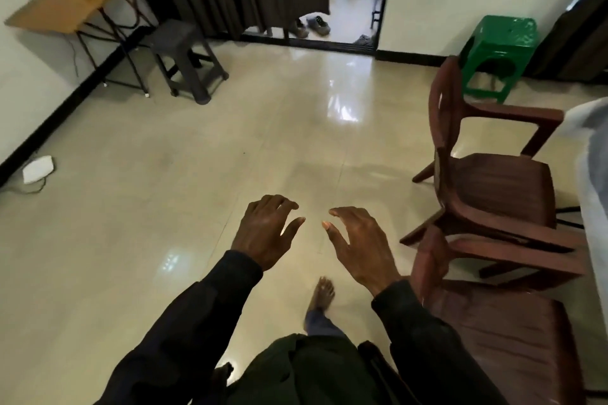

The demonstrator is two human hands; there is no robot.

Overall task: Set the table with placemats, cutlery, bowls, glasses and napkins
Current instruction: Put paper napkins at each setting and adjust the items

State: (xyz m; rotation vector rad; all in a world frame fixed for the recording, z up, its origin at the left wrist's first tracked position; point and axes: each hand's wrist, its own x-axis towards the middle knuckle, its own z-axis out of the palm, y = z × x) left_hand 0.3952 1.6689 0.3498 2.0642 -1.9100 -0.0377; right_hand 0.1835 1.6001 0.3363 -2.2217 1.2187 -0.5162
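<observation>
Now | left hand (266, 233) spread, holding nothing | right hand (358, 243) spread, holding nothing | both above floor (164, 207)

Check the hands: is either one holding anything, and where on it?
Nothing is held. The left hand and right hand are both empty, fingers spread and loosely bent, above the floor.

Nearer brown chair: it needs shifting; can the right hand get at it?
Probably yes: the right hand is open, holding nothing, and the nearer brown chair stands just beside it, nothing between.
</observation>
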